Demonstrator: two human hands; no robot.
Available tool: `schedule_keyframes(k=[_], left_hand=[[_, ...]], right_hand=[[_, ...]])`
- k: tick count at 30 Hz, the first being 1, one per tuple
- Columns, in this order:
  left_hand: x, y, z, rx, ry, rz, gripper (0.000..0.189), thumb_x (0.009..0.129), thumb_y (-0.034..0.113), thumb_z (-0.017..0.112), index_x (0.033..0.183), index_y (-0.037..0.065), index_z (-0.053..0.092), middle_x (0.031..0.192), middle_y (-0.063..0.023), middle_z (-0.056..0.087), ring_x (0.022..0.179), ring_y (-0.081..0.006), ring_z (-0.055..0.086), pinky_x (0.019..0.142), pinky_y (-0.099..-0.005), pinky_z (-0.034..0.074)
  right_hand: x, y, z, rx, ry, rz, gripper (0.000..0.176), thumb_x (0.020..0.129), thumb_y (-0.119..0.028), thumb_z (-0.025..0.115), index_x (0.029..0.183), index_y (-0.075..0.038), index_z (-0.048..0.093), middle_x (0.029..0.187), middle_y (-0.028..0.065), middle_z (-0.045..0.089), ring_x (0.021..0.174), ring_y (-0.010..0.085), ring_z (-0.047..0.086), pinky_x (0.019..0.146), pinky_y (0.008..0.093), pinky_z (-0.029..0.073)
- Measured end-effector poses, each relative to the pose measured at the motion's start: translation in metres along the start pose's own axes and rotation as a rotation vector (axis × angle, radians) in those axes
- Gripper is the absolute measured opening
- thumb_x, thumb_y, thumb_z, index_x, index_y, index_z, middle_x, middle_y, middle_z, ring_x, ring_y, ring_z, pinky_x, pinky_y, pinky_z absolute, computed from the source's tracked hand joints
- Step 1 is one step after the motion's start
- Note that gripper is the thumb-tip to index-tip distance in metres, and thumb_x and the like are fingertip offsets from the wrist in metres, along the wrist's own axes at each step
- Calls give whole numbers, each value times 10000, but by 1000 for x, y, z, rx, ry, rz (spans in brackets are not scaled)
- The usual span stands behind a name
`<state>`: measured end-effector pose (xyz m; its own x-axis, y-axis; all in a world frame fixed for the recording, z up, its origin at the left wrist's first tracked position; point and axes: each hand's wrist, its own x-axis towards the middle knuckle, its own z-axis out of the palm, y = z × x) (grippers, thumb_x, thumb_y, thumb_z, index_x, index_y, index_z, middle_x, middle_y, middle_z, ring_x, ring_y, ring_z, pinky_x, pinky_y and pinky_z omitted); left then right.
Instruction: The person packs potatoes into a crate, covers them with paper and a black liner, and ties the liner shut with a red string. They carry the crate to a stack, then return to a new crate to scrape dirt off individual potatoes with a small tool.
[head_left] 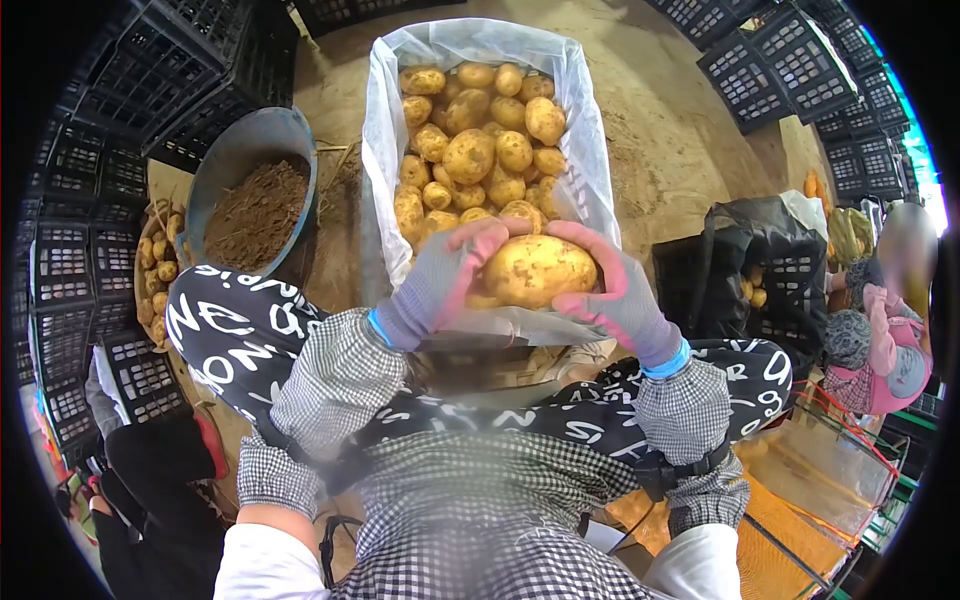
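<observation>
Knit-gloved hands, left (435, 285) and right (620, 300), clasp one smooth oval potato (535, 270) by a plastic-lined box (385, 150).

Bare packed dirt floor (690, 150) all over, with bits of straw around 11 o'clock. Stacks of black plastic crates (160, 60) run from 9 up to 11 o'clock, and another stack (800, 60) sits at 1 to 2. A blue basin (232, 145) at 10 o'clock holds brown stuff, maybe soil or husks, hard to tell. A crate lined with a black bag (790, 280) sits at 3 o'clock, and another person (885, 350) sits just past it. There's an orange wire frame (800, 500) at 4 o'clock. Looks like daylight from the right.
</observation>
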<state>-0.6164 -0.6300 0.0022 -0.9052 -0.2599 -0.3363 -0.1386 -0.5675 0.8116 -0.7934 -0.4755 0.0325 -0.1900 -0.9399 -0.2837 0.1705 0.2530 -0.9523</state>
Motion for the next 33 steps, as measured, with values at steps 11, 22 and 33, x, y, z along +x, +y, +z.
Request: schedule_keyframes(k=[11, 22, 33], left_hand=[[-5, 16, -4, 115, -40, -14, 642, 921, 297, 670, 1426, 10, 397, 1375, -105, 474, 1220, -172, 506, 1006, -295, 454], [1, -6, 12, 214, -36, 176, 749, 774, -66, 738, 1431, 55, 400, 1361, -93, 455, 1180, -147, 514, 969, -271, 487], [8, -20, 9, 235, 59, 441, 749, 673, -101, 776, 1343, 33, 468, 1361, -88, 441, 1301, -199, 422, 1106, -334, 364]], right_hand=[[0, 10, -11, 196, -14, -12, 835, 780, -202, 800, 1445, 8, 340, 1356, 80, 488, 1244, 167, 495, 1049, 308, 407], [6, 12, -10, -104, 73, -119, 559, 855, -195, 733, 1336, -14, 514, 1305, 67, 509, 1101, 130, 548, 952, 264, 452], [15, 15, 3, 318, 217, 44, 611, 986, -451, 501, 1405, -21, 389, 1232, 125, 564, 1045, 175, 623, 798, 346, 588]])
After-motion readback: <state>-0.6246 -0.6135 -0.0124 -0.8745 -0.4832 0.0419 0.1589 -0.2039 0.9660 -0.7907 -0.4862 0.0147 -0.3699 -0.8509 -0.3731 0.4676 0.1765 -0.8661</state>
